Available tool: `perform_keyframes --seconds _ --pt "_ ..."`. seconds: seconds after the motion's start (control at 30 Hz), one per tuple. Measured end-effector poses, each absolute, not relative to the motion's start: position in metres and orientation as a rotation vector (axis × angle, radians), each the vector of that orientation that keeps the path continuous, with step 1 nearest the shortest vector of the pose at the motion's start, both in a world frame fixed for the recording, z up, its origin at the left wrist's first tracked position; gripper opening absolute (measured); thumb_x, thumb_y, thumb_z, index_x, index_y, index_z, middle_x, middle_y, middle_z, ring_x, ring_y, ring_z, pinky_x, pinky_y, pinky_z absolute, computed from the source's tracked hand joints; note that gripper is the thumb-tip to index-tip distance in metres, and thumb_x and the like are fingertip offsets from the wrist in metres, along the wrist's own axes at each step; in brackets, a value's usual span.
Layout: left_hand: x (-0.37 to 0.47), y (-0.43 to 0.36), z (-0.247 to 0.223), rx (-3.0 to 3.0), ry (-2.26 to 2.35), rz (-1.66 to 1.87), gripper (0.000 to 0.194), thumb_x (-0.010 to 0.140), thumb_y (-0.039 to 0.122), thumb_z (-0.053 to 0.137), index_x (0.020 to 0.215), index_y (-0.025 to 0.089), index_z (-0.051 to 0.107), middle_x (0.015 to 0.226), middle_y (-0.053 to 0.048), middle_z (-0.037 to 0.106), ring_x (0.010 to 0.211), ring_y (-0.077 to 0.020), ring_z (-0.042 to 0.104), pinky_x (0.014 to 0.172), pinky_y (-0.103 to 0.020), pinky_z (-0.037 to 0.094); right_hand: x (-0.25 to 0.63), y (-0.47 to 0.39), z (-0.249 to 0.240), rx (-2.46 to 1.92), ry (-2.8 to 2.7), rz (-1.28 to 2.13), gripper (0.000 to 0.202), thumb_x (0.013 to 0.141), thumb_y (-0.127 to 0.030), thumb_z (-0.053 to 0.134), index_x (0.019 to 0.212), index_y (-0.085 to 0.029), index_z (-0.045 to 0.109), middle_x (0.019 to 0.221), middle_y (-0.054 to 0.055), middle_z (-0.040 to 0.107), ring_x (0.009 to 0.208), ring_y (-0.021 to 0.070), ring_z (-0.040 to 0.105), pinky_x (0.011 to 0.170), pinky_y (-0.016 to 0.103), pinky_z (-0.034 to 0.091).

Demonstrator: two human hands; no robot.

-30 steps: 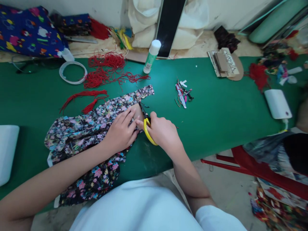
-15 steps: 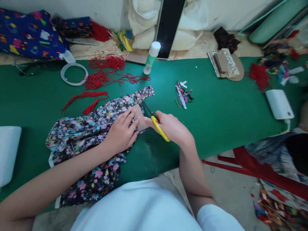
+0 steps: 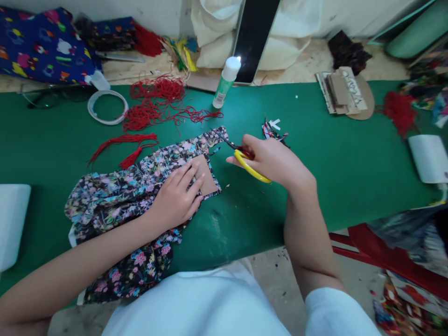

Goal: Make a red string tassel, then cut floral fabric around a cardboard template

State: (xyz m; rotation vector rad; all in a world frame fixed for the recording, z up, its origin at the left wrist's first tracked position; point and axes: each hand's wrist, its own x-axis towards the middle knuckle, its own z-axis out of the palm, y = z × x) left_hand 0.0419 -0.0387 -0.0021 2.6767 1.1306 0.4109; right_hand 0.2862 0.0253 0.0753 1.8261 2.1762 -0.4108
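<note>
Floral fabric (image 3: 115,191) with a dark ground lies bunched across the table and hangs over its front edge. On its right end rests a square of brown cardboard (image 3: 209,179). My left hand (image 3: 180,193) lies flat over the fabric and the cardboard's left part, fingers spread, pressing rather than gripping. My right hand (image 3: 276,161) is closed round the yellow handles of a pair of scissors (image 3: 250,165). The dark blades point up and left, by the end of the fabric's narrow upper strip. A small scrap (image 3: 215,150) lies between that strip and the cardboard.
Red cords (image 3: 154,102) and red tassels (image 3: 131,154) lie behind the fabric, near a tape roll (image 3: 108,122). A glue stick (image 3: 226,84) stands upright at the back. Cut scraps (image 3: 275,128) lie just behind my right hand. Cardboard pieces (image 3: 345,95) are stacked farther right.
My right hand has moved right and up with the scissors, away from the cardboard's edge to the upper strip's end. A small scrap now lies apart by the cardboard. My left hand stays put.
</note>
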Motion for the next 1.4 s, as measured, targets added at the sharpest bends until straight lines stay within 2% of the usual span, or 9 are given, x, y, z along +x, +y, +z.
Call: perform_keyframes --seconds 0.13,0.23,0.43,0.5,0.6,0.77,0.97,1.17,1.4 --pt "0.042 -0.039 -0.002 2.677 1.128 0.403 0.044 0.095 0.028 0.05 0.134 0.008 0.058 0.152 -0.024 0.044 0.145 -0.0359 0.038 0.112 -0.052 0.042 0.281 0.031 0.059 1.855 2.236 -0.271 0.042 0.096 -0.053 0.044 0.111 -0.016 0.057 0.085 0.01 0.07 0.076 0.0238 0.062 0.059 0.026 0.024" --pt "0.042 -0.039 -0.001 2.693 1.125 0.406 0.044 0.095 0.028 0.051 0.133 0.008 0.058 0.151 -0.024 0.045 0.145 -0.0363 0.038 0.111 -0.052 0.043 0.281 0.031 0.041 1.943 2.326 -0.345 0.032 0.093 -0.039 0.049 0.113 -0.015 0.054 0.092 0.01 0.07 0.081 0.0235 0.063 0.064 0.026 0.031" --pt "0.042 -0.038 0.0 2.72 1.108 0.437 0.043 0.094 0.027 0.053 0.131 0.006 0.059 0.148 -0.025 0.049 0.142 -0.0379 0.042 0.107 -0.052 0.046 0.293 0.032 0.004 2.184 2.699 -0.438 0.019 0.08 -0.022 0.058 0.096 -0.021 0.047 0.087 0.006 0.067 0.071 0.0194 0.061 0.061 0.028 0.042" --pt "0.042 -0.038 0.0 2.728 1.095 0.443 0.043 0.093 0.027 0.054 0.13 0.006 0.06 0.147 -0.025 0.05 0.141 -0.0384 0.043 0.107 -0.051 0.046 0.299 0.033 0.001 2.2 2.788 -0.438 0.019 0.08 -0.025 0.06 0.091 -0.023 0.045 0.08 0.003 0.065 0.063 0.0176 0.058 0.057 0.028 0.041" --pt "0.042 -0.037 0.001 2.727 1.091 0.452 0.043 0.092 0.026 0.056 0.129 0.006 0.06 0.146 -0.025 0.05 0.139 -0.0386 0.045 0.106 -0.051 0.047 0.307 0.034 0.007 2.152 2.796 -0.458 0.025 0.081 -0.039 0.063 0.086 -0.024 0.044 0.069 0.0 0.06 0.055 0.0158 0.052 0.051 0.028 0.036" --pt "0.042 -0.036 0.003 2.709 1.095 0.432 0.042 0.091 0.026 0.057 0.128 0.007 0.061 0.146 -0.025 0.05 0.139 -0.0389 0.046 0.106 -0.051 0.048 0.307 0.029 0.02 2.038 2.731 -0.377 0.036 0.079 -0.054 0.062 0.087 -0.023 0.046 0.066 0.002 0.059 0.057 0.0178 0.053 0.052 0.029 0.031" --pt "0.042 -0.035 0.004 2.721 1.085 0.432 0.044 0.091 0.026 0.058 0.129 0.005 0.06 0.145 -0.026 0.051 0.138 -0.0399 0.046 0.105 -0.051 0.048 0.313 0.025 0.026 1.874 2.72 -0.172 0.035 0.08 -0.053 0.059 0.09 -0.021 0.053 0.069 0.005 0.063 0.062 0.0214 0.058 0.053 0.029 0.028" --pt "0.043 -0.035 0.004 2.723 1.085 0.432 0.043 0.091 0.026 0.058 0.128 0.005 0.06 0.145 -0.025 0.051 0.137 -0.0397 0.047 0.105 -0.051 0.049 0.337 0.023 0.035 1.716 2.657 -0.307 0.03 0.082 -0.051 0.057 0.091 -0.022 0.059 0.07 0.004 0.066 0.059 0.0192 0.056 0.052 0.028 0.026" --pt "0.041 -0.036 0.003 2.716 1.091 0.425 0.043 0.091 0.027 0.057 0.129 0.006 0.059 0.146 -0.025 0.051 0.138 -0.0389 0.046 0.105 -0.052 0.049 0.328 0.019 0.032 1.916 2.61 -0.046 0.033 0.083 -0.05 0.057 0.094 -0.02 0.063 0.075 0.006 0.07 0.068 0.0215 0.062 0.053 0.028 0.027"
